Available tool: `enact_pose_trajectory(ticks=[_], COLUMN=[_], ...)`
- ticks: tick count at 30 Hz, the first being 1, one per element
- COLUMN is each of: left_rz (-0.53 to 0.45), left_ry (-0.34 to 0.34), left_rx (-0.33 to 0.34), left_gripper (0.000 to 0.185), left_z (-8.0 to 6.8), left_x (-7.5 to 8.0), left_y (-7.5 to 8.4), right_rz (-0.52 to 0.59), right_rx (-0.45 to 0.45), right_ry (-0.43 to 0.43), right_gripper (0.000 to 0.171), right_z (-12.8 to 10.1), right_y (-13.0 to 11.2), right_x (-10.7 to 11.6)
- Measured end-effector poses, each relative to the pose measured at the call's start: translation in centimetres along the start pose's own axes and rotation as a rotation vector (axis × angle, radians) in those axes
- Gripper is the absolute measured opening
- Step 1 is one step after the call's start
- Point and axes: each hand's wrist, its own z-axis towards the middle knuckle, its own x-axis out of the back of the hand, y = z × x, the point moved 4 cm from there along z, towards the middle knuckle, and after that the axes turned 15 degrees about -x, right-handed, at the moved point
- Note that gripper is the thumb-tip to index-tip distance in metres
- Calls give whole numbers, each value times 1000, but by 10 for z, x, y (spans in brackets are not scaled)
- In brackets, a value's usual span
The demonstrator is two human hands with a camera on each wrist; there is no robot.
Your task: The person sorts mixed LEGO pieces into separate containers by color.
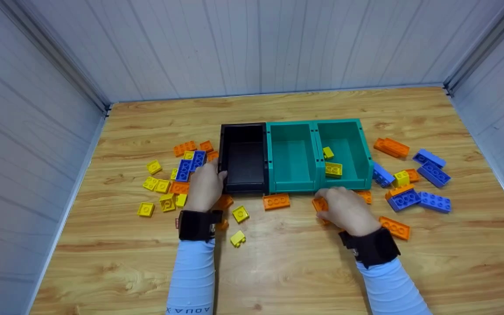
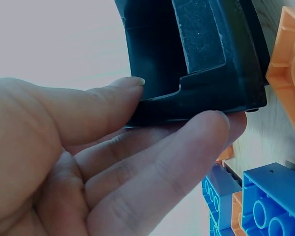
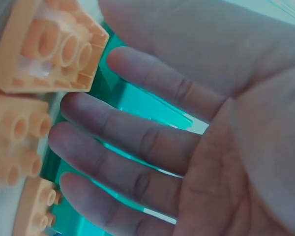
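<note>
I note: black plastic bin (image 1: 243,157) matt, faintly speckled inside. Twin teal plastic bins (image 1: 317,153) smooth, slight sheen. Orange, yellow, blue studded plastic bricks (image 1: 276,201) glossy. Wood-grain tabletop (image 1: 278,262) smooth, lacquered. Black fabric wrist straps (image 1: 197,225) matt.

Only one readable text: "AQUA X", printed upside down at the lower edge of the left sleeve (image 1: 190,280). Nothing legible on bricks, bins or desk.
</note>
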Motion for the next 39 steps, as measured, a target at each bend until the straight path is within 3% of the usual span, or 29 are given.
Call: enact_pose_trajectory(ticks=[14,18,23,30,39], left_rz=[-12,-7,-22,-15,-35], left_ry=[8,1,-11,-13,-11], left_rx=[4,14,14,2,5], left_gripper=[37,37,38,40,40], left_z=[-1,-1,0,2,0], left_x=[2,2,0,0,1], left_y=[-1,-1,-1,0,-1], right_rz=[-37,11,129,133,58], right_rx=[66,124,215,241,95], right_ry=[92,87,139,191,156], right_gripper=[34,36,34,31,27], right_z=[-2,-4,-4,33,86], right_y=[-26,-32,-38,-55,-81], right_x=[-15,-11,12,43,33])
